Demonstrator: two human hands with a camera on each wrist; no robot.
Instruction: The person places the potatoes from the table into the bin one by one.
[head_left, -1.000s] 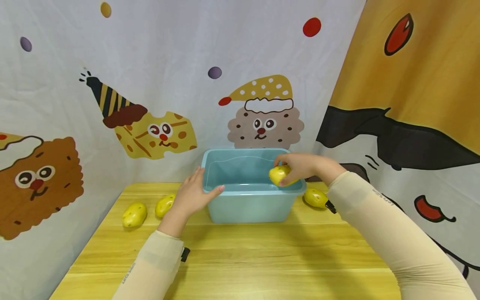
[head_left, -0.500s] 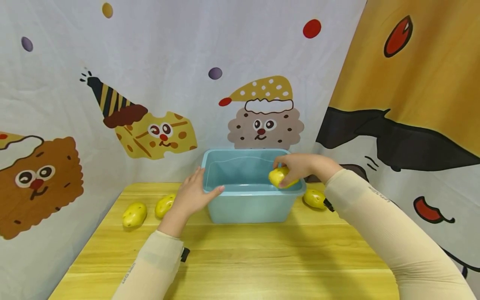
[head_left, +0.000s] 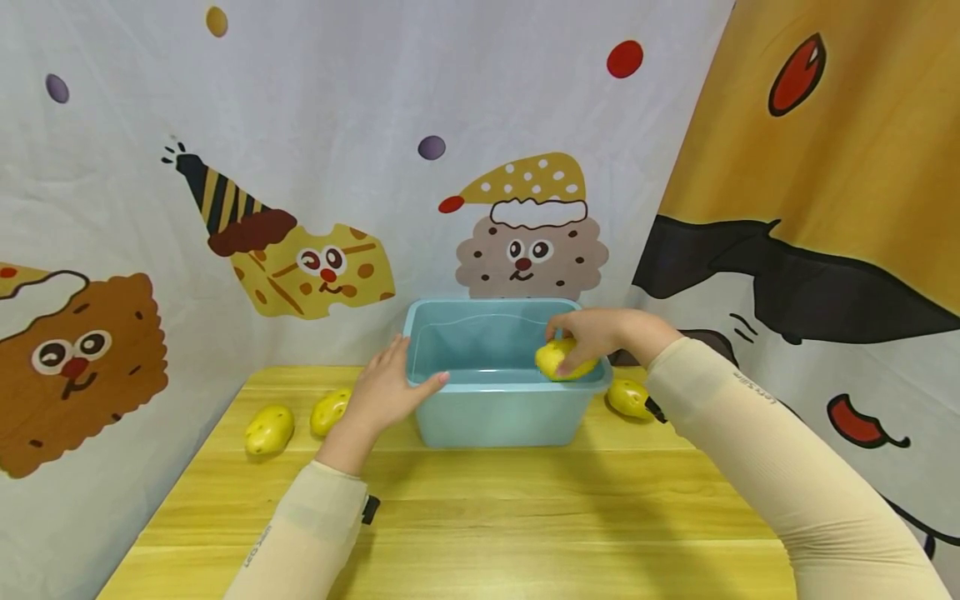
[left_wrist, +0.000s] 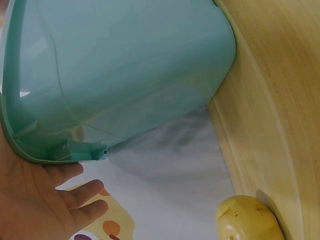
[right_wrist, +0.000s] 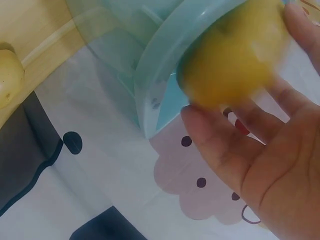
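Note:
A light blue plastic bin (head_left: 495,417) stands at the back of the table. My right hand (head_left: 596,337) holds a yellow potato (head_left: 553,358) inside the bin's right end, near the rim. In the right wrist view the potato (right_wrist: 230,60) is blurred, between the thumb and fingertips. My left hand (head_left: 386,392) rests against the bin's left rim, its fingers straight and the thumb out over the front edge. The left wrist view shows the left hand (left_wrist: 40,200) at the outside of the rim. The bin's floor is mostly hidden.
Two potatoes lie left of the bin, one potato (head_left: 270,430) farther out and another potato (head_left: 328,412) partly behind my left wrist. One more potato (head_left: 628,398) lies to the right, beneath my right forearm. A printed curtain (head_left: 345,100) hangs close behind the bin.
My right hand has dipped slightly with the potato, which now sits a little lower and farther left in the bin's opening. The left hand stays where it was.

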